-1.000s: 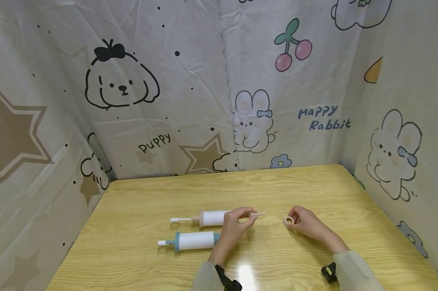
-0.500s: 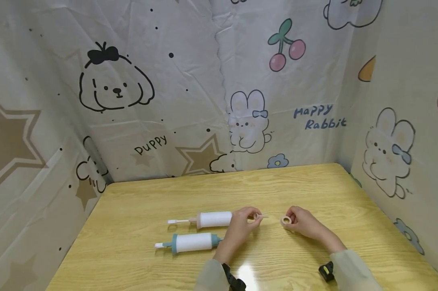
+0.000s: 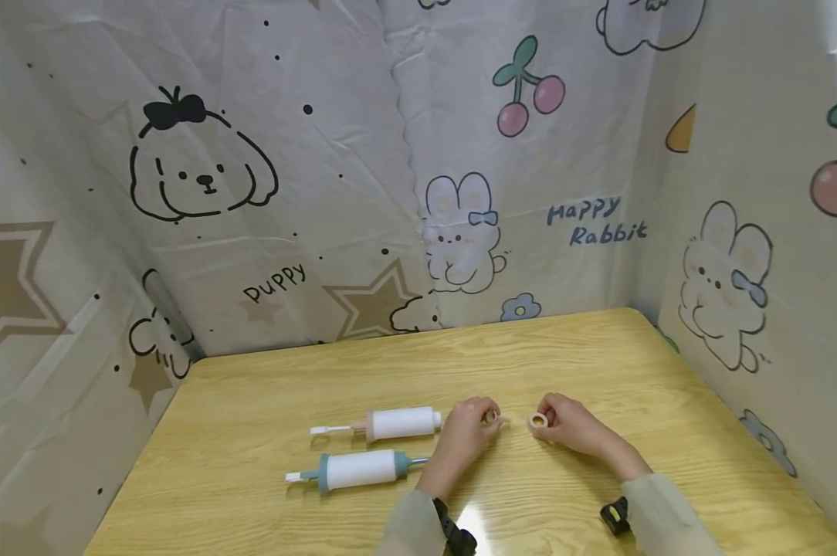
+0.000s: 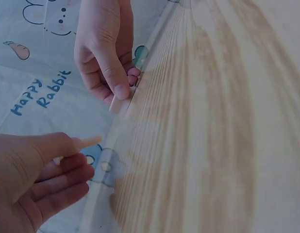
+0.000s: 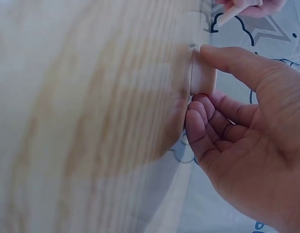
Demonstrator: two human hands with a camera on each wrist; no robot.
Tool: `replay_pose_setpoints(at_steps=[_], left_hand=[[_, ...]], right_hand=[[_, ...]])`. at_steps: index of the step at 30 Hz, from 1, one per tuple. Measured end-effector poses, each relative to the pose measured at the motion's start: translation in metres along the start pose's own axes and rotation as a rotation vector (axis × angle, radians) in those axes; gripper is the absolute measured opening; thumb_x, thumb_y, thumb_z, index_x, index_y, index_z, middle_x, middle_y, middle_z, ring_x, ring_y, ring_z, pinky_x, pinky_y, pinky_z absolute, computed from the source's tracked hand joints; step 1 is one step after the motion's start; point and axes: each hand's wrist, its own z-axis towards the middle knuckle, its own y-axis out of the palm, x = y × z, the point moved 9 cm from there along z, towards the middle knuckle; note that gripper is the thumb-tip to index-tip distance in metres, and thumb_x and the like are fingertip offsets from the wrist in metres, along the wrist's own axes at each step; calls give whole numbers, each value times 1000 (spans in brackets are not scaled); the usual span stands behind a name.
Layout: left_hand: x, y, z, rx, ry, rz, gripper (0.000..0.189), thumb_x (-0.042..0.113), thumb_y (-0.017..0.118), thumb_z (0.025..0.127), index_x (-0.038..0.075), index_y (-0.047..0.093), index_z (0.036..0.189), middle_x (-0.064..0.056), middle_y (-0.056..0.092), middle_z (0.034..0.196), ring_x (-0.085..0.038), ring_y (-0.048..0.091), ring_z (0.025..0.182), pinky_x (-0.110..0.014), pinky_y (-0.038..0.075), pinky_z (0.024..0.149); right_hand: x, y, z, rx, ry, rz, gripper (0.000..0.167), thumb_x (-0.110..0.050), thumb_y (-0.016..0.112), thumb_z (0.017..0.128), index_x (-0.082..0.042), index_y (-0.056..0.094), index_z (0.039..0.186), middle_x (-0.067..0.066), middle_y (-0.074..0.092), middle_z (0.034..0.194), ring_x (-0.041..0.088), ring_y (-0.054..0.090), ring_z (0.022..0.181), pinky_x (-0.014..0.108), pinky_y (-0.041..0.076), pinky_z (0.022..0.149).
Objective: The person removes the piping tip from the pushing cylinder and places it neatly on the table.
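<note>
Ring (image 5: 204,73) in beige sits at the tabletop (image 3: 543,502), pinched between your right hand's (image 3: 568,425) thumb and fingers. Your left hand (image 3: 464,434), just apart, pinches a slim beige piece (image 4: 91,141). Near that hand, a beige-ended white roller (image 3: 403,422) lies beside a teal-ended white roller (image 3: 360,469), both well left of the ring

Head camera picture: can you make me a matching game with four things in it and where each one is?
1. Small beige ring
2. Small beige piece with a thin tip
3. White cylinder with teal ends
4. White cylinder with a beige end

A. On the wood-patterned table, nearer the camera
B. Pinched by the right hand
C. On the table, farther from the camera
D. Pinched by the left hand

Pairs: 1-B, 2-D, 3-A, 4-C
</note>
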Motion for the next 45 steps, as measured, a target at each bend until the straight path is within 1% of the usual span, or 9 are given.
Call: replay_pose_setpoints(at_steps=[4, 7, 14, 21, 28, 36, 40, 43, 45], left_hand=[[-4, 3, 0, -23, -31, -4, 11, 20, 75, 87, 11, 71, 84, 3, 62, 73, -1, 43, 62, -11, 36, 55], [-5, 5, -1, -32, -32, -2, 11, 20, 76, 86, 12, 70, 81, 3, 60, 72, -1, 41, 62, -11, 34, 54], [-9, 8, 0, -37, -49, 31, 9, 11, 76, 84, 12, 69, 78, 4, 57, 70, -2, 40, 62, -12, 34, 52], [-14, 11, -1, -49, -86, 68, 11, 10, 79, 80, 13, 69, 77, 4, 57, 71, -5, 44, 67, -12, 36, 54], [-16, 11, -2, -40, -88, 85, 12, 10, 80, 80, 12, 69, 76, 3, 60, 73, -7, 48, 69, -14, 39, 55], [-16, 10, -3, -41, -90, 85, 12, 12, 81, 80, 13, 69, 77, 3, 60, 74, -7, 48, 68, -14, 39, 56], [-16, 10, -3, -54, -97, 68, 11, 12, 80, 81, 13, 70, 79, 3, 60, 75, -7, 48, 68, -14, 38, 55], [-18, 10, -3, -64, -117, 51, 10, 12, 80, 81, 11, 71, 86, 1, 62, 80, -8, 52, 69, -14, 41, 56], [-18, 10, -3, -63, -124, 37, 15, 12, 80, 81, 9, 71, 92, -1, 65, 87, -9, 56, 72, -15, 45, 58]], right_hand=[[-1, 1, 1, -5, 7, 7, 24, -14, 75, 85, -2, 57, 95, 4, 56, 83, 11, 46, 72, 20, 39, 60], [0, 2, 0, -5, 11, 10, 24, -14, 76, 85, -2, 57, 95, 4, 55, 82, 11, 46, 72, 20, 39, 60], [-1, 1, 0, -7, 10, 34, 23, -14, 75, 86, -1, 57, 94, 4, 55, 82, 11, 46, 72, 20, 39, 59], [-3, 1, 0, -9, 10, 36, 23, -13, 75, 85, -1, 57, 95, 4, 55, 83, 11, 46, 72, 19, 39, 59], [-3, 0, 0, -5, 5, 22, 24, -13, 76, 84, -1, 58, 95, 4, 56, 83, 11, 46, 73, 19, 39, 59], [-2, 0, -1, -4, 14, 25, 26, -14, 76, 84, -1, 58, 96, 4, 56, 83, 11, 46, 73, 19, 39, 59], [-2, -2, -3, 12, 19, 52, 32, -16, 77, 84, 2, 57, 100, 7, 55, 86, 12, 46, 74, 20, 40, 60], [0, -6, -6, 40, 31, 55, 40, -22, 75, 86, 5, 56, 107, 9, 55, 91, 14, 46, 77, 21, 41, 62], [2, -10, -8, 66, 45, 43, 43, -26, 73, 88, 7, 55, 110, 9, 55, 94, 14, 47, 79, 22, 42, 65]])
